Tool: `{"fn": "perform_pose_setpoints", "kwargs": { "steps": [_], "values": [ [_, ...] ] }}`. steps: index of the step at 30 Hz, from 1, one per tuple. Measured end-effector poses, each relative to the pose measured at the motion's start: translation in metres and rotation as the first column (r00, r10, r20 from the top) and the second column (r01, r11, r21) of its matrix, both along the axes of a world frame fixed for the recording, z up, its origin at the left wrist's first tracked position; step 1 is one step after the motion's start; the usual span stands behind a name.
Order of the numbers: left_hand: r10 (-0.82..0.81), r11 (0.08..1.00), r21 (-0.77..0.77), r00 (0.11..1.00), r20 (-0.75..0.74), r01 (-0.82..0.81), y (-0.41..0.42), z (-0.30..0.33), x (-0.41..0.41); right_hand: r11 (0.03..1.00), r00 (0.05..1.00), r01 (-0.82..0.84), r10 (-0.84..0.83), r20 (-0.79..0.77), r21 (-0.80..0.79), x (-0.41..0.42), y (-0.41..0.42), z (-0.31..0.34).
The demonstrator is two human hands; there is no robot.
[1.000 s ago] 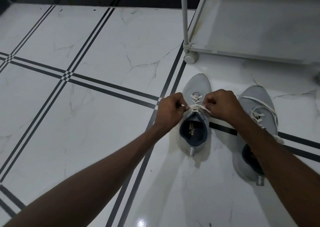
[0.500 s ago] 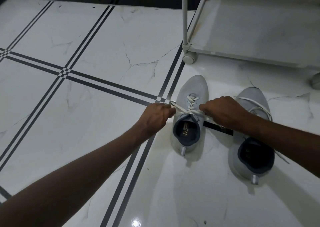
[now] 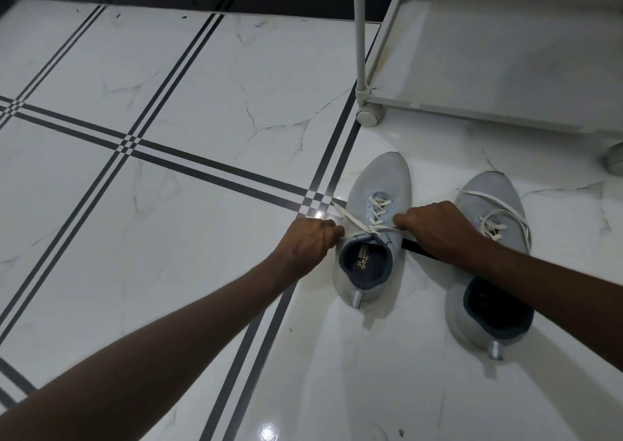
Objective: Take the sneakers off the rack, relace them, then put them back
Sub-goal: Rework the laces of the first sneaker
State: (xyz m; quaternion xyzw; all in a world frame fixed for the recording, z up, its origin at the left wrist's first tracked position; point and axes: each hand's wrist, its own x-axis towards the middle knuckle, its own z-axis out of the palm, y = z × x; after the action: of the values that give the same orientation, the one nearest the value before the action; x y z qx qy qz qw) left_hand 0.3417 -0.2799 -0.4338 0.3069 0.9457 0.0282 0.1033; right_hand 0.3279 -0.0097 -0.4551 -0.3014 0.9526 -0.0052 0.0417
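Sneakers sit side by side on the white tiled floor (image 3: 168, 272), toes pointing toward the rack (image 3: 505, 69), off its shelf. The left sneaker (image 3: 377, 184) is the landmark: pale grey with a dark blue lining, its white lace (image 3: 379, 209) crossed up the eyelets and drawn out to both sides at the top. The left hand (image 3: 310, 241) is just left of that sneaker's collar, fingers clenched around one lace end, whose tip sticks out past the hand over the black tile stripe. The right hand (image 3: 438, 228) is just right of the collar, fingers pinched on the other end, and the lace runs taut between the two hands. The right sneaker (image 3: 492, 198) stands beside the left sneaker on its right, partly under the right forearm, its lace (image 3: 499, 211) lying in slack loops over the top. Beyond the left sneaker's toe stands the rack's corner post on a small wheel (image 3: 369, 117).
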Motion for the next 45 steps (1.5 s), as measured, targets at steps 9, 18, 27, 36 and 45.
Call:
{"fn": "perform_pose_setpoints", "kwargs": {
  "steps": [9, 18, 27, 36, 45],
  "values": [
    [0.274, 0.922, 0.276, 0.961, 0.026, -0.27, -0.014, -0.009, -0.011, 0.993, 0.996, 0.082, -0.079, -0.041, 0.089, 0.004, -0.018, 0.019],
    [0.107, 0.951, 0.301, 0.988, -0.115, -0.068, 0.037, 0.0, 0.012, 0.983, 0.999, 0.007, -0.014, -0.037, -0.183, 0.012, -0.052, 0.015],
    [0.13, 0.989, 0.096, 0.981, -0.143, -0.117, 0.031, 0.003, 0.014, 0.974, 0.972, 0.127, -0.085, 0.217, -0.188, 0.014, -0.044, 0.024],
    [0.171, 0.985, 0.013, 0.985, 0.001, -0.171, 0.018, -0.001, 0.008, 0.986, 0.98, 0.069, -0.04, 0.194, -0.149, 0.013, -0.042, 0.018],
    [0.187, 0.974, 0.105, 0.975, 0.12, -0.199, 0.02, 0.004, -0.01, 0.994, 0.963, 0.103, -0.093, 0.253, -0.023, -0.005, -0.046, 0.03]
  ]
}}
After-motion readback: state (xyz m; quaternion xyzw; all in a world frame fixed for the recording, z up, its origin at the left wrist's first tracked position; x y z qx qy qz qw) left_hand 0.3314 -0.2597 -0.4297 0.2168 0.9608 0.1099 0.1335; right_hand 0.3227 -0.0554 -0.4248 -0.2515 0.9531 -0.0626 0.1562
